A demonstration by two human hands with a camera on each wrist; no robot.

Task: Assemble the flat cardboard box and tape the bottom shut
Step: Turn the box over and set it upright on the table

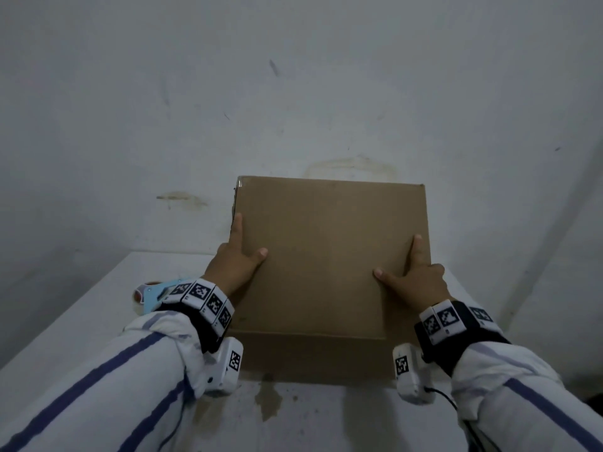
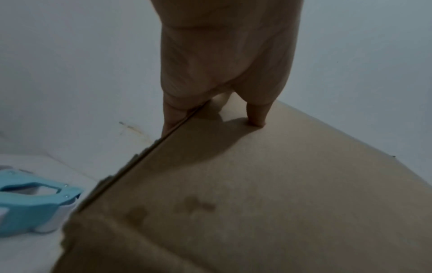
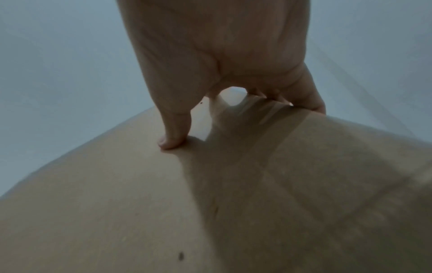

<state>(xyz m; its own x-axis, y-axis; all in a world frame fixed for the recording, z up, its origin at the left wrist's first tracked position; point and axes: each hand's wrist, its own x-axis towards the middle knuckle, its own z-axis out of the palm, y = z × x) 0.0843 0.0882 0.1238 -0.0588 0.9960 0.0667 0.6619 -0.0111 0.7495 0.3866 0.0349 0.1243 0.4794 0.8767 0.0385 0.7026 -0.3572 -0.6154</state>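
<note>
- cardboard box (image 1: 326, 256): still flat, held tilted over white table (image 1: 65, 337), centre frame
- left hand (image 1: 233, 262): clamps box's 9 o'clock edge, thumb on face
- right hand (image 1: 416, 278): clamps the 3 o'clock edge, thumb on face
- blue tape dispenser (image 1: 153, 296): on table, 8 o'clock of box

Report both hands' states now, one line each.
Left hand: grips the left edge of the flat cardboard box, thumb on its face.
Right hand: grips the box's right edge, thumb on its face.

The cardboard box (image 1: 326, 262) fills the table (image 1: 81, 321) middle; left of it, the blue tape dispenser (image 1: 153, 296) blocks; wall close behind.
</note>
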